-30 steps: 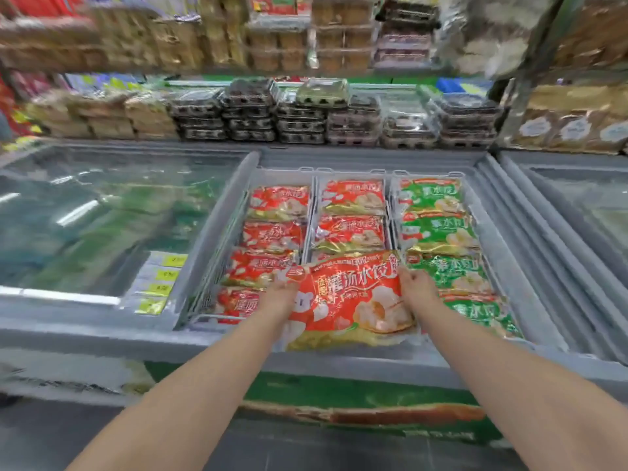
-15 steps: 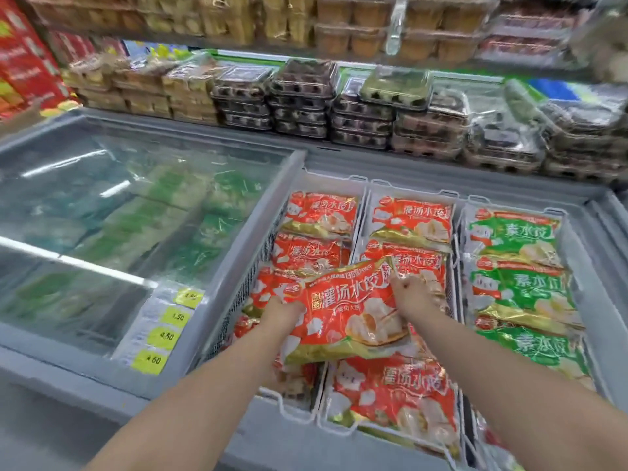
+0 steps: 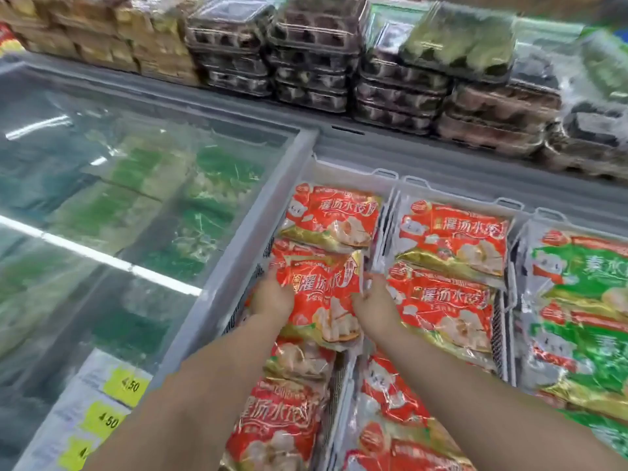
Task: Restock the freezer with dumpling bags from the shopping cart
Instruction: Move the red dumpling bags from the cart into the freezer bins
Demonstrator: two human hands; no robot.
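A red dumpling bag (image 3: 323, 294) lies low in the left basket column of the open freezer (image 3: 346, 168), on top of other red bags. My left hand (image 3: 272, 297) grips its left edge and my right hand (image 3: 373, 304) holds its right edge. More red dumpling bags (image 3: 448, 229) fill the left and middle columns. Green dumpling bags (image 3: 584, 266) fill the right column. The shopping cart is out of view.
A shut glass lid (image 3: 119, 198) covers the freezer section to the left, with green packs beneath. Yellow price tags (image 3: 125, 385) sit on the front rim. Stacked plastic trays of food (image 3: 312, 56) line the shelf behind the freezer.
Both hands carried the red bag forward and left, down from above the front rim into the left basket column. The view has moved closer over the freezer.
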